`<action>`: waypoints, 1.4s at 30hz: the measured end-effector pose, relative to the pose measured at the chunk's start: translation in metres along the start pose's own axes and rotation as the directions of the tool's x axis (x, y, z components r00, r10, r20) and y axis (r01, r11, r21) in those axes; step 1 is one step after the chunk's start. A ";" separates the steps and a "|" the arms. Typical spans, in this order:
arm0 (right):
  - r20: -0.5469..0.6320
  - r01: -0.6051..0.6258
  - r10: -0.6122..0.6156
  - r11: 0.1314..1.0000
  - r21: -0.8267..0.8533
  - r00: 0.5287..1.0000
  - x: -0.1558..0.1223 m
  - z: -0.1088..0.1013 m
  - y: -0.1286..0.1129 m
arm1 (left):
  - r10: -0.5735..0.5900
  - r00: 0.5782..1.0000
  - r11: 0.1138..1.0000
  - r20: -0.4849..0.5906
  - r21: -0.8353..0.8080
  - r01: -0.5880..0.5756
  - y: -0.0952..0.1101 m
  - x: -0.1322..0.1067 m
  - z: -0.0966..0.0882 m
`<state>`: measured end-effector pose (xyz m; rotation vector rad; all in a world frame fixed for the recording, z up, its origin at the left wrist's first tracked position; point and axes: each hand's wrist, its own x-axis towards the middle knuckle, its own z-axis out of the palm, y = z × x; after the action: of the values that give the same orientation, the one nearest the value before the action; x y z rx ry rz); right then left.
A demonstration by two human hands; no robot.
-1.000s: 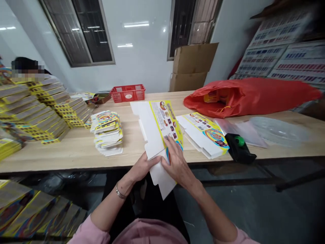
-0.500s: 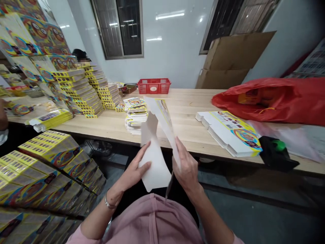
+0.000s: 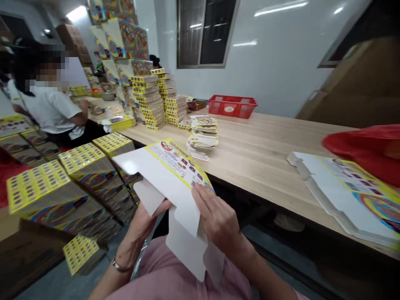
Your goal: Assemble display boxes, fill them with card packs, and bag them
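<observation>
A partly folded printed cardboard box (image 3: 162, 179) is tilted above my lap, with a white inner side, cut flaps and a yellow-edged printed panel. From below and to the left, my left hand (image 3: 145, 223) grips it, the thumb against a white flap; its other fingers are hidden behind the card. My right hand (image 3: 218, 216) is closed on the right side, fingers together and pressed along the printed panel. Beyond the box, a stack of folded printed cards (image 3: 203, 139) lies on the table. Flat box blanks (image 3: 331, 196) are piled at the table's right.
A red plastic basket (image 3: 233, 107) stands at the back of the wooden table (image 3: 265, 146). Small yellow boxes (image 3: 153, 102) are stacked at its left. Wrapped box bundles (image 3: 87, 166) fill the floor at left, near a seated person (image 3: 59, 108). A red bag (image 3: 365, 146) lies at right.
The view has swung left, bringing the seated person into sight. The box has turned in my hands, so its printed panel faces up, and my right hand now lies over that panel.
</observation>
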<state>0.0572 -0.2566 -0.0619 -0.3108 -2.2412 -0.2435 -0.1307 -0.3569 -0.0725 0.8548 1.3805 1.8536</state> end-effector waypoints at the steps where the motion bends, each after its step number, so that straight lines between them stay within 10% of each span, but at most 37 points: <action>1: 0.018 0.014 -0.015 0.998 0.062 1.000 0.001 0.011 -0.002 | 0.030 0.998 0.999 -0.053 0.020 -0.029 -0.003 -0.003 -0.002; 7: 0.220 -0.276 0.187 0.818 0.505 0.957 0.003 0.060 0.019 | 0.221 0.930 0.937 -0.292 0.328 -0.119 -0.029 0.009 -0.023; 11: 0.474 -0.761 0.623 0.339 0.554 0.623 -0.003 0.062 0.067 | 0.124 0.967 0.903 -0.223 0.430 -0.017 -0.032 0.011 -0.042; 13: 0.567 -0.819 0.693 0.061 0.570 0.446 -0.010 0.054 0.084 | 0.073 0.992 0.881 -0.107 0.474 -0.014 -0.031 0.008 -0.042; 16: 0.620 -0.805 0.714 -0.134 0.578 0.326 -0.022 0.041 0.090 | 0.045 0.991 0.863 0.124 0.496 -0.101 -0.027 0.001 -0.032; 20: 0.577 -0.848 0.741 -0.018 0.530 0.345 -0.040 0.032 0.085 | -0.023 0.938 0.885 0.347 0.444 -0.142 -0.024 -0.001 -0.034; 23: 0.537 -0.886 0.748 0.146 0.440 0.390 -0.055 0.031 0.086 | -0.126 0.807 0.954 0.577 0.295 -0.061 -0.025 0.017 -0.056; 28: 0.569 -0.888 0.694 0.241 0.392 0.440 -0.064 0.029 0.088 | -0.022 0.981 0.996 0.191 0.090 0.005 -0.030 0.094 -0.047; 30: 0.605 -0.874 0.644 0.239 0.423 0.468 -0.064 0.027 0.088 | -0.105 0.965 0.990 0.240 0.122 0.077 -0.031 0.126 -0.021; 34: 0.597 -0.911 0.721 0.117 0.395 0.351 -0.064 0.025 0.094 | -0.305 0.745 0.950 0.593 0.245 0.194 -0.042 0.148 0.033; 38: 0.538 -0.888 0.822 -0.092 0.450 0.187 -0.065 0.030 0.105 | -0.342 0.499 0.924 0.796 0.380 0.027 -0.058 0.130 0.054; 42: 0.628 -0.781 0.753 -0.269 0.564 0.194 -0.063 0.039 0.118 | -0.422 0.345 0.884 0.838 0.465 -0.050 -0.057 0.132 0.052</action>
<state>0.1031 -0.1418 -0.1270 -1.1376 -1.3244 1.6477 -0.1561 -0.2085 -0.1010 1.5578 0.9855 0.5366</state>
